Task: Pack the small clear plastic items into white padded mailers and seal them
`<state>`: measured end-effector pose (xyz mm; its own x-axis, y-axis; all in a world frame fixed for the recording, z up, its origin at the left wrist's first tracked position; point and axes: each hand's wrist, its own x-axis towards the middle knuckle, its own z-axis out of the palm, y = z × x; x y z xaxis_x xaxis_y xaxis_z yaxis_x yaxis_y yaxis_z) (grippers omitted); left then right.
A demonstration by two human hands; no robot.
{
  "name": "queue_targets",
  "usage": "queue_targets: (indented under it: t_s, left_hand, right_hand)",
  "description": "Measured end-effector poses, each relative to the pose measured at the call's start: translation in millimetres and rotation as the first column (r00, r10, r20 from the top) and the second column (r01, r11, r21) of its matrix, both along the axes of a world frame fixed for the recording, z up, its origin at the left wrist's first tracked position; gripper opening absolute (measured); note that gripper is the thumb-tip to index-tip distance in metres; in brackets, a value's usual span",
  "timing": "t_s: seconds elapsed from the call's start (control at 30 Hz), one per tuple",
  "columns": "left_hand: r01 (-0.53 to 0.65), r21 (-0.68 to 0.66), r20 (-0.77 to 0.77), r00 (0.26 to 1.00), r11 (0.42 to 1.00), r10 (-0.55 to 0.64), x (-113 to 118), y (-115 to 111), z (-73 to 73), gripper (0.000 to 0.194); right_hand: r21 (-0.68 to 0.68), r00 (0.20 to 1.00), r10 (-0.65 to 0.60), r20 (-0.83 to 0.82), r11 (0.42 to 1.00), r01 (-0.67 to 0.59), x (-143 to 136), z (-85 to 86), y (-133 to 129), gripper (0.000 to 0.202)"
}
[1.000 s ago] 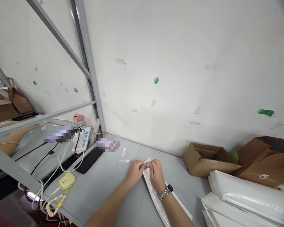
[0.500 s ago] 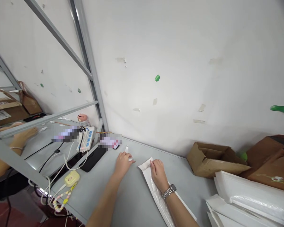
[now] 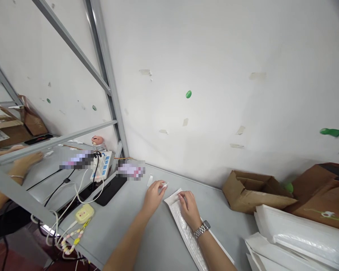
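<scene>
Between the thumb and fingers of my left hand (image 3: 154,195) is a small white item (image 3: 165,184), too small to make out fully. A second small white piece (image 3: 150,180) lies on the grey table just beyond that hand. My right hand (image 3: 190,209), with a watch at the wrist, pinches near the far end of a long white pack (image 3: 186,233). Clear, crinkled plastic shows along the pack, which lies slanted on the table, partly hidden under my right forearm. The left hand is apart from the pack, to its left.
Cardboard boxes (image 3: 251,192) and stacked white packs (image 3: 307,233) stand at right. At left are a phone with blurred screen (image 3: 131,170), a black flat object (image 3: 110,191), a power strip (image 3: 104,165), cables and a yellow case (image 3: 84,213). Beyond the metal frame (image 3: 110,86), another person's hand (image 3: 28,160) rests.
My left hand has moved a little right, toward the pack, with the small white item in its fingertips. My right hand stays at the pack's far end, its fingers slightly shifted.
</scene>
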<state>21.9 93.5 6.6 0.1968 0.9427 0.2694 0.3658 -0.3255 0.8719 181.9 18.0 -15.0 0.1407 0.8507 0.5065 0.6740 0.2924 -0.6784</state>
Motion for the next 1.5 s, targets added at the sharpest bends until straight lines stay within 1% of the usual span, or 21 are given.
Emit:
queue_targets:
  t_s: [0.13,0.23,0.33,0.43,0.6,0.7,0.8,0.9,1.03,1.1,1.13,1.2,1.27,1.33,1.37,1.43,1.5]
  left_hand:
    - [0.048,-0.087,0.243,0.970,0.995,-0.025,20,-9,-3.7,0.030]
    - [0.104,-0.158,0.372,0.927,0.982,-0.039,31,-11,-9.7,0.042]
    - [0.165,-0.219,0.440,0.896,0.962,-0.054,34,-8,-13.2,0.047]
    - [0.212,-0.254,0.456,0.887,0.944,-0.077,33,-6,-13.8,0.045]
    - [0.239,-0.282,0.399,0.910,0.929,-0.113,29,-4,-15.0,0.037]
    - [0.253,-0.287,0.342,0.928,0.924,-0.148,29,-6,-16.1,0.039]
    - [0.252,-0.265,0.260,0.948,0.931,-0.183,31,-11,-15.5,0.038]
    - [0.232,-0.206,0.148,0.968,0.950,-0.205,32,-17,-14.0,0.033]
    - [0.229,-0.138,-0.022,0.972,0.964,-0.235,34,-21,-13.1,0.046]
    - [0.217,-0.113,-0.100,0.969,0.970,-0.228,32,-20,-11.8,0.049]
    - [0.194,-0.094,-0.135,0.969,0.977,-0.205,29,-18,-10.5,0.048]
    - [0.100,-0.042,-0.200,0.974,0.994,-0.106,20,-9,-6.9,0.038]
    - [-0.082,0.026,-0.260,0.962,0.996,0.086,6,3,-2.9,0.027]
    - [-0.275,0.073,-0.315,0.906,0.959,0.284,-11,15,-0.3,0.028]
    - [-0.347,0.086,-0.339,0.871,0.934,0.355,-18,20,0.1,0.030]
    - [-0.426,0.098,-0.381,0.819,0.899,0.429,-29,27,-0.8,0.029]
    - [-0.445,0.098,-0.409,0.798,0.890,0.443,-33,30,-3.3,0.023]
  right_hand:
    - [0.042,0.996,0.081,0.047,0.996,-0.083,-3,3.6,-5,0.020]
    - [0.088,0.986,0.144,0.089,0.985,-0.151,-6,6.6,-9,0.017]
    - [0.106,0.985,0.147,0.089,0.982,-0.156,-6,7.6,-10,0.017]
    - [0.100,0.988,0.134,0.075,0.985,-0.141,-5,6.4,-8,0.017]
    - [0.097,0.991,0.116,0.063,0.988,-0.122,-3,5.1,-7,0.018]
    - [0.119,0.994,0.096,0.060,0.988,-0.103,-3,5.3,-8,0.017]
    - [0.157,0.996,0.069,0.049,0.985,-0.076,-3,3.8,-7,0.018]
    - [0.177,1.000,0.013,0.018,0.984,-0.016,-1,0.7,-5,0.019]
    - [0.179,1.000,-0.026,-0.009,0.983,0.027,2,-2.2,-4,0.020]
    - [0.175,0.999,-0.033,-0.015,0.984,0.035,2,-2.5,-4,0.020]
    - [0.172,0.999,-0.035,-0.016,0.984,0.037,2,-2.5,-3,0.020]
    - [0.161,0.999,-0.034,-0.018,0.986,0.037,2,-2.3,-3,0.020]
    - [0.139,1.000,-0.027,-0.015,0.990,0.029,1,-2.1,-3,0.020]
    - [0.111,1.000,-0.014,-0.007,0.994,0.015,0,-2.1,-3,0.021]
    - [0.098,1.000,-0.007,-0.003,0.995,0.007,0,-2.2,-3,0.021]
    - [0.075,1.000,0.006,0.000,0.997,-0.006,0,-2.6,-2,0.022]
    - [0.059,1.000,0.013,-0.008,0.998,-0.013,0,-3.1,-1,0.022]
